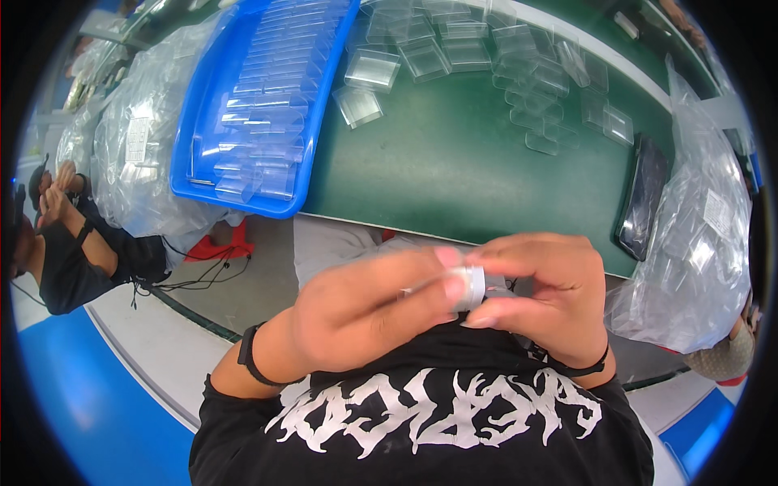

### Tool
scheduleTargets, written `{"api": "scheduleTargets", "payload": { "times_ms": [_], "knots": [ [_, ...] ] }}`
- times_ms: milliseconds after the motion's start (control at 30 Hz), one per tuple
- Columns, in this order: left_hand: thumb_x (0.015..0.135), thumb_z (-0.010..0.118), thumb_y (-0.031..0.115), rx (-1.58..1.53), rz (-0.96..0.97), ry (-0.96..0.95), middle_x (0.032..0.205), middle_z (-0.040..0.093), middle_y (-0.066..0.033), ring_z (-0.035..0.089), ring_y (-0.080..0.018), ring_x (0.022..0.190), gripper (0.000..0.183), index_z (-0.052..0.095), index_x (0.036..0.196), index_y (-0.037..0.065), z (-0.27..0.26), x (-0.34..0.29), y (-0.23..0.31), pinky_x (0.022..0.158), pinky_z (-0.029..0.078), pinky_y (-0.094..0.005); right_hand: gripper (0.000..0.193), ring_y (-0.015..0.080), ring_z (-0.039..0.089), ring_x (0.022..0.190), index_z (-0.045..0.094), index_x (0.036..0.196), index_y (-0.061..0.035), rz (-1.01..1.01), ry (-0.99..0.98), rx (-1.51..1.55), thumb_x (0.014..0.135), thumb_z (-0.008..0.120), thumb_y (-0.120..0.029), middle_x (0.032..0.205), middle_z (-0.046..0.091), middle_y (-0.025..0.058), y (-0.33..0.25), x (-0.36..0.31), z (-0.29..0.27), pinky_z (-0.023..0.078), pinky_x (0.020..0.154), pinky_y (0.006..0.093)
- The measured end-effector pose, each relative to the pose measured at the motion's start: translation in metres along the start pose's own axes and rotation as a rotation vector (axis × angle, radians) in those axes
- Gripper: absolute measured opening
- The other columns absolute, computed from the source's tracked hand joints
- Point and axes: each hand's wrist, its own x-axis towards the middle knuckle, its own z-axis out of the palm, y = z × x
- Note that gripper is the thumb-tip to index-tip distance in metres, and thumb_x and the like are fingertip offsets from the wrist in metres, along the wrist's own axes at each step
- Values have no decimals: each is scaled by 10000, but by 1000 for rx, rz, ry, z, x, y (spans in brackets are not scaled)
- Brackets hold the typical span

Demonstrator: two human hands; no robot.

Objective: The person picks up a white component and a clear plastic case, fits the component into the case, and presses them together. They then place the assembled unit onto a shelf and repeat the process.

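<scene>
Close to my body, beyond the table's near edge, both hands meet around a small clear plastic piece (476, 285) with a pale, whitish edge. My left hand (365, 304), smeared by motion, pinches it between thumb and fingers from the left. The thumb and forefinger of my right hand (547, 283) close on its other side. Fingers cover much of the piece, so its full shape cannot be made out. On the green table, clear plastic box parts (373, 71) lie scattered toward the far side.
A blue tray (182, 154) at the left holds rows of clear plastic pieces (271, 81). Flat clear pieces (539, 93) and a black phone (644, 198) lie to the right on the green table (405, 166). Large plastic bags (138, 154) flank it. Another person (89, 251) sits at far left.
</scene>
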Motion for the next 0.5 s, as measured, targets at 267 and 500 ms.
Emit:
{"api": "scheduleTargets", "payload": {
  "times_ms": [267, 500],
  "knots": [
    [743, 898, 190, -198, -408, -15, 1098, 718, -178, 695, -269, 921, 585, 679, 1239, -29, -9, 13, 2, 772, 555, -340, 451, 319, 717, 1110, 725, 1199, 6, -195, 119, 117, 762, 839, 17, 1333, 657, 240, 15, -7, 2, 607, 912, 390],
    [851, 793, 139, -359, -388, -25, 1106, 736, -203, 735, -277, 930, 367, 703, 1158, -41, -8, 10, -3, 798, 564, -340, 337, 337, 729, 1100, 758, 1100, 21, -176, 89, 67, 767, 802, 43, 1239, 713, 211, 13, -7, 8, 611, 889, 375]
  ]
}}
